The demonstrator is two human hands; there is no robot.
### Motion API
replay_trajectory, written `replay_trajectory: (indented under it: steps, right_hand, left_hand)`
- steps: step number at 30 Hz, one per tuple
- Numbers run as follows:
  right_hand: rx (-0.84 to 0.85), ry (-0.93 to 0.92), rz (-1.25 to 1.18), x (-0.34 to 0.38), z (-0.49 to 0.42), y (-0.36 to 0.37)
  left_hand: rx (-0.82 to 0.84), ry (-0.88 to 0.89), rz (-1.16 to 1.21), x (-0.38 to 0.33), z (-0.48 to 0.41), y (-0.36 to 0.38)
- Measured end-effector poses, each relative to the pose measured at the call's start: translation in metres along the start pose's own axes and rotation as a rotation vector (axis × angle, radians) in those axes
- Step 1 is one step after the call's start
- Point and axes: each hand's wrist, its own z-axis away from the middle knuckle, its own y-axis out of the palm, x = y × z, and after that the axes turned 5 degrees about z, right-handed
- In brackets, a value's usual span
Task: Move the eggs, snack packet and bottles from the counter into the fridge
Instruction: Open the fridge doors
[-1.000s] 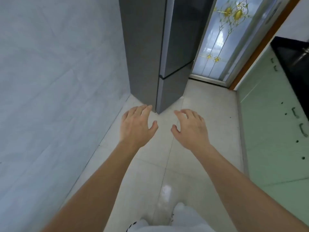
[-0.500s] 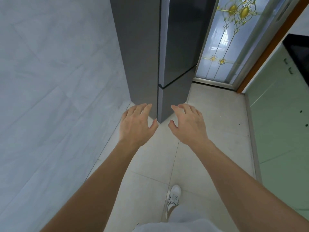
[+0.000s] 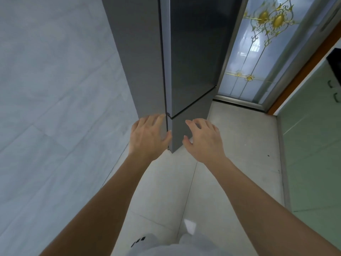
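Observation:
A tall dark grey fridge point(image 3: 191, 58) stands ahead with both doors closed, its near corner pointing at me. My left hand point(image 3: 147, 137) hovers by the fridge's left side panel, fingers relaxed and spread, holding nothing. My right hand point(image 3: 203, 143) is held out in front of the lower door, fingers loosely spread, also empty. Eggs, snack packet and bottles are out of view.
A grey tiled wall point(image 3: 55, 108) runs along the left. Behind the fridge is a glass door point(image 3: 258, 52) with gold ornament. Pale green cabinets point(image 3: 313, 145) line the right under a black countertop point(image 3: 335, 61). Light floor tiles point(image 3: 239, 145) lie between.
I have stepped closer to the fridge; it looms larger and both hands now reach its lower corner. The counter has slid mostly out of view at right.

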Motion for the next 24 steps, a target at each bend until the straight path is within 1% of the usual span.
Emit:
replay_trajectory:
  steps: [7,10,19,24]
  right_hand:
    - [0.028,-0.013,-0.011,-0.018,-0.068,0.020]
    - [0.013,-0.003,-0.004,-0.024,-0.096,0.028]
    - [-0.112,0.078,-0.037,-0.028,-0.225,0.033]
    - [-0.219,0.176,-0.065,-0.030,-0.289,0.045]
  left_hand:
    - [0.001,-0.014,-0.005,0.005,-0.063,0.021]
    - [0.007,-0.011,0.022,0.012,-0.093,0.032]
    - [-0.035,0.102,0.104,0.041,-0.226,0.047]
    - [-0.082,0.102,0.192,0.065,-0.282,0.050]
